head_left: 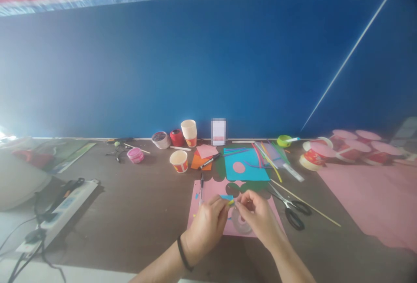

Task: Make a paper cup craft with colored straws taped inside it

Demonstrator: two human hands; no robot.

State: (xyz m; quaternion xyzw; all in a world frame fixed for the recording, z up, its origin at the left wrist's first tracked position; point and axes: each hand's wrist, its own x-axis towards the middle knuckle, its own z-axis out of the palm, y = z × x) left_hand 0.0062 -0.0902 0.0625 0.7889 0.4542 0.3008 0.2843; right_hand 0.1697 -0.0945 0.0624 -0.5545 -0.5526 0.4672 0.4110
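My left hand (208,218), a dark band on its wrist, pinches a small yellow piece (231,202) over a pink sheet (193,220) with round cut-outs. Thumb and fingertips of my right hand (257,213) are pressed together close beside that piece; whatever they hold is too small to make out. Beneath my right hand lies a clear tape roll (241,226), partly covered. A small blue paper piece (227,197) shows behind my left fingers. To the left on the sheet is a pen (201,185). Black-handled scissors (289,207) lie right of my right hand.
Behind the sheet are a blue foam sheet (231,172), colored strips (262,154) and paper cups (179,161). A thin stick (312,207) lies beyond the scissors. Pink-topped cups (316,157) and large pink paper (365,200) occupy the right; a power strip (61,213) is left.
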